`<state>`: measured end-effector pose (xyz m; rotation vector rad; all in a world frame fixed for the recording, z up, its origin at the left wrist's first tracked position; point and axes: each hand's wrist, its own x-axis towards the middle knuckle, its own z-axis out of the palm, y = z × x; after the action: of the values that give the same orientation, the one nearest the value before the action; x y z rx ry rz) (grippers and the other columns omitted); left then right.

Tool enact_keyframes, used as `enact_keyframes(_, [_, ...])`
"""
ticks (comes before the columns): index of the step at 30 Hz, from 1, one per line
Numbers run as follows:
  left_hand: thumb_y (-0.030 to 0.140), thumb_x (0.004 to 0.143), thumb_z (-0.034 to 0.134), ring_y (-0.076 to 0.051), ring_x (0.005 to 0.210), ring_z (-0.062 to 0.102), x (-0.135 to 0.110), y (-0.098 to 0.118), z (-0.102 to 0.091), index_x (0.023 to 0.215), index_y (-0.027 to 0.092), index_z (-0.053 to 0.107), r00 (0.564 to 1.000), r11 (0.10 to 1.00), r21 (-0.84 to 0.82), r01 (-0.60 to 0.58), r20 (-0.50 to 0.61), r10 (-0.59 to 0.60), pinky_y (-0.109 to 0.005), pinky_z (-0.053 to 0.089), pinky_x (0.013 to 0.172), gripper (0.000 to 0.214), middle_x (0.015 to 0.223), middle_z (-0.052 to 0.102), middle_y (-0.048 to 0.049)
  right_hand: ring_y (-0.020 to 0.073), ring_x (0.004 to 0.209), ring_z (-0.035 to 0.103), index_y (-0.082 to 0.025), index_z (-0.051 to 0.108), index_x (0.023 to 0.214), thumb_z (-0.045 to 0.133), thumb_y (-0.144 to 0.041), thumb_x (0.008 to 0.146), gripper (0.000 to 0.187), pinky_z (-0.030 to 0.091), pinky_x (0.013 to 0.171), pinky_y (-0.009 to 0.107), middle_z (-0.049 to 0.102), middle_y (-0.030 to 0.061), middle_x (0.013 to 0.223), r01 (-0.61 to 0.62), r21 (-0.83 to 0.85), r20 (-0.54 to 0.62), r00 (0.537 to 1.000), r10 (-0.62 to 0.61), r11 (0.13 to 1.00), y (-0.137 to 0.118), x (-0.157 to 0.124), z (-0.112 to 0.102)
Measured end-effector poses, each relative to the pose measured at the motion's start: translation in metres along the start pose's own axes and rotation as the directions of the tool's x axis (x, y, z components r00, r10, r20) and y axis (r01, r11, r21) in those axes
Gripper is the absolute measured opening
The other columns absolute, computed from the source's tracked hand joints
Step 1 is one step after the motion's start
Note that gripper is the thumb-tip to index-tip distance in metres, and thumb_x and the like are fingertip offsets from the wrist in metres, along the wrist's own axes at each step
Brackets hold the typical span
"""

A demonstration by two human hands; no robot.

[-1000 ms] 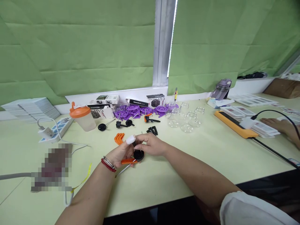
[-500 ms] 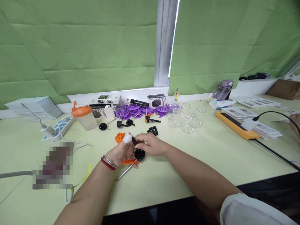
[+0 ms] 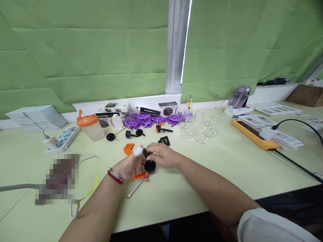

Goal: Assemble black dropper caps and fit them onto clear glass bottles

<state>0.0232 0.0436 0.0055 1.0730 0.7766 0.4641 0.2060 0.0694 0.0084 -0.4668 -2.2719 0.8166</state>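
you look to be joining parts: your left hand curls half-closed around the black cap, near six o'clock on the table, a silver rod running from it toward seven; your right hand pinches the black bar at the cap's eleven. the next move probably calls for steadying the cap while aligning the bar.

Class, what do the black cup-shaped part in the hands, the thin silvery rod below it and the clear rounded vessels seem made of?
Black cup-shaped part: probably moulded plastic, dark with faint highlights. Thin silvery rod: likely polished metal, given its grey sheen. Clear rounded vessels: smooth glass or plastic; transparency and bright rims fit both.
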Motion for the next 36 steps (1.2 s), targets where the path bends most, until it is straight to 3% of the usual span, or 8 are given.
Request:
enact_keyframes(7, [0.089,0.058,0.044,-0.03,0.083,0.064,0.0015,-0.0044,-0.0024,0.1,0.017,0.057,0.999,1.0,-0.015,0.005,-0.034,-0.005,-0.037,0.051,0.059,0.084,0.077,0.064,-0.0097,0.0177,0.086,0.059,-0.017,0.061,0.081,0.053,-0.013,0.086,0.01,0.046,0.083,0.032,0.065,0.0047,0.084,0.02,-0.056,0.003,1.0,-0.019,0.998,-0.0019,0.0004,-0.0013])
enact_keyframes(14, [0.083,0.064,0.049,-0.028,0.082,0.064,0.0,-0.0025,-0.0019,0.104,0.015,0.054,0.999,0.999,-0.028,0.02,-0.03,-0.021,-0.037,0.05,0.061,0.079,0.092,0.065,-0.0132,0.0173,0.086,0.058,-0.017,0.06,0.079,0.053,-0.014,0.086,0.011,0.046,0.084,0.032,0.064,0.0038,0.082,0.029,-0.068,0.018,0.999,-0.028,0.997,-0.0029,0.0007,-0.002])
enact_keyframes(22, [0.085,0.066,0.042,-0.032,0.08,0.064,-0.0003,0.0009,0.0031,0.094,0.017,0.058,0.998,0.999,-0.032,0.012,-0.057,-0.014,-0.036,0.048,0.054,0.075,0.078,0.065,-0.0114,0.017,0.084,0.058,-0.017,0.06,0.081,0.053,-0.014,0.086,0.009,0.046,0.081,0.03,0.063,0.0036,0.082,0.02,-0.04,-0.01,1.0,-0.021,0.999,0.0029,0.0003,-0.0007])
enact_keyframes(26, [0.082,0.067,0.045,-0.025,0.069,0.064,0.0036,0.002,0.0009,0.089,0.018,0.056,0.989,0.998,-0.061,0.008,-0.148,-0.016,-0.031,0.048,0.048,0.069,0.077,0.065,-0.0106,0.0166,0.084,0.059,-0.017,0.062,0.084,0.053,-0.014,0.087,0.01,0.047,0.081,0.03,0.065,0.0042,0.085,-0.009,-0.005,-0.021,1.0,0.009,1.0,0.0033,-0.0008,-0.0049])
enact_keyframes(32, [0.071,0.068,0.061,-0.014,0.059,0.054,0.0071,-0.0022,0.0001,0.086,0.019,0.054,0.947,0.987,-0.032,-0.157,-0.287,0.141,-0.021,0.039,0.042,0.055,0.072,0.057,-0.0019,0.0192,0.094,0.057,-0.017,0.062,0.092,0.052,-0.012,0.088,0.012,0.045,0.089,0.036,0.067,0.0078,0.093,0.094,-0.109,-0.032,0.995,-0.098,0.99,0.0019,-0.001,-0.0068])
enact_keyframes(36, [0.066,0.067,0.065,-0.015,0.07,0.051,-0.0018,-0.0019,0.0047,0.097,0.021,0.057,0.938,0.973,0.053,-0.224,-0.258,0.23,-0.023,0.04,0.052,0.054,0.083,0.056,-0.003,0.0194,0.1,0.056,-0.019,0.06,0.109,0.05,-0.011,0.089,0.024,0.045,0.09,0.037,0.065,0.0095,0.106,0.184,-0.142,-0.05,0.98,-0.192,0.973,-0.0031,-0.0016,-0.0032])
